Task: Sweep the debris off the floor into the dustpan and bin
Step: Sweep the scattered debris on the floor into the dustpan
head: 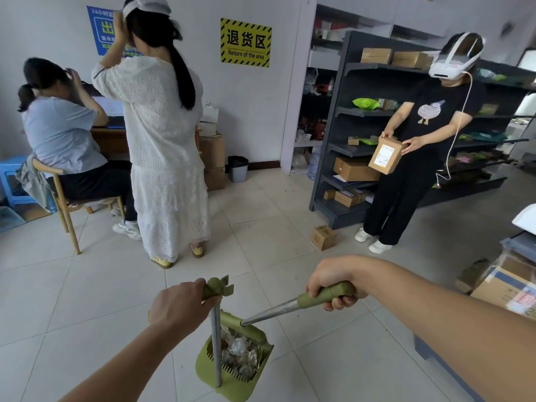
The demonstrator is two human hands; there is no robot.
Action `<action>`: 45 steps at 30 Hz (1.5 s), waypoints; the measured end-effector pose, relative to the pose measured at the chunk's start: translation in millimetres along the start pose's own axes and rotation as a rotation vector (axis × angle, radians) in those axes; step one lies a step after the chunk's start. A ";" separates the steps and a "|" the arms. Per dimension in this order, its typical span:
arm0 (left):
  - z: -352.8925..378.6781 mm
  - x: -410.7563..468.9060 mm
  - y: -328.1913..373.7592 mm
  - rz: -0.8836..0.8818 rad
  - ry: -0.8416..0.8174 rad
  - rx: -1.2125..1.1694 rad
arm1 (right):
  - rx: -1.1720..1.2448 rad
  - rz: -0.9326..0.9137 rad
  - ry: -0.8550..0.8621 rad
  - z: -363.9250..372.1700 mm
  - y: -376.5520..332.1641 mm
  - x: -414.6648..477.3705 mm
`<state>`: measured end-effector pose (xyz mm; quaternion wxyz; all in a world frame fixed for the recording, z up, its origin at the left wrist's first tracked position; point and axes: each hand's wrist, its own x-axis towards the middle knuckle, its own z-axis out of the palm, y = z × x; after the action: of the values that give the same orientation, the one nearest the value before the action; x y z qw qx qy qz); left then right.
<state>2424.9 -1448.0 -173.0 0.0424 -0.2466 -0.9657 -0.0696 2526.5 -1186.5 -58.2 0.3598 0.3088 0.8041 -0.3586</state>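
A green dustpan [203,368] hangs low in front of me on a metal pole. My left hand [177,309] grips the green top of that pole. Crumpled clear plastic debris [239,353] lies inside the pan. My right hand [333,281] is closed on the green grip of the broom handle [327,294]. Its metal shaft slants down-left to the green broom head [252,329], which rests at the pan's upper edge against the debris. A small grey bin [238,168] with a dark liner stands by the far wall, well away from both hands.
A person in white stands ahead left, beside a seated person on a wooden chair [62,204]. Another person holding a parcel stands before dark shelving [342,169] on the right. A small carton [323,237] lies on the tiles. Boxes [504,288] sit at right.
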 end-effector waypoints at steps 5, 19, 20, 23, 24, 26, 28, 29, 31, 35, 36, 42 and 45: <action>11.3 54.3 -0.7 -0.004 -0.017 -0.022 | 0.031 0.024 -0.004 -34.6 -18.2 33.2; 16.3 209.4 -6.6 0.072 -0.026 -0.012 | 0.118 0.035 0.051 -135.3 -69.2 98.2; 16.7 218.7 -6.2 0.081 -0.026 -0.004 | 0.124 0.034 0.057 -142.1 -72.2 101.4; 20.1 245.6 -4.6 0.092 -0.031 -0.008 | 0.138 0.038 0.067 -162.2 -79.7 114.9; 22.1 253.9 -4.2 0.096 -0.030 -0.005 | 0.140 0.037 0.071 -168.5 -81.7 119.4; 26.1 268.8 -3.1 0.095 -0.030 -0.003 | 0.145 0.033 0.076 -180.7 -84.9 127.9; 32.1 286.7 -1.2 0.085 -0.034 -0.008 | 0.143 0.033 0.077 -196.1 -88.1 139.4; 35.0 296.0 0.3 0.081 -0.034 -0.011 | 0.137 0.033 0.079 -203.9 -90.2 145.5; 40.1 314.0 4.4 0.070 -0.035 -0.023 | 0.127 0.028 0.080 -219.5 -94.3 158.3; 50.7 348.9 18.4 0.051 -0.030 -0.013 | 0.104 0.013 0.062 -254.1 -100.3 185.8; 53.3 358.8 22.2 0.050 -0.021 -0.013 | 0.100 0.011 0.057 -264.0 -102.6 193.0; 61.8 422.7 47.1 0.013 0.000 -0.021 | 0.046 0.012 0.019 -324.5 -117.9 236.3; 63.6 451.3 58.4 -0.004 0.017 -0.031 | 0.033 0.005 0.010 -348.3 -122.3 253.4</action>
<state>2055.3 -1175.0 -176.7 0.0467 -0.2446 -0.9646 -0.0869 2170.3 -915.2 -49.1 0.3517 0.3187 0.7990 -0.3693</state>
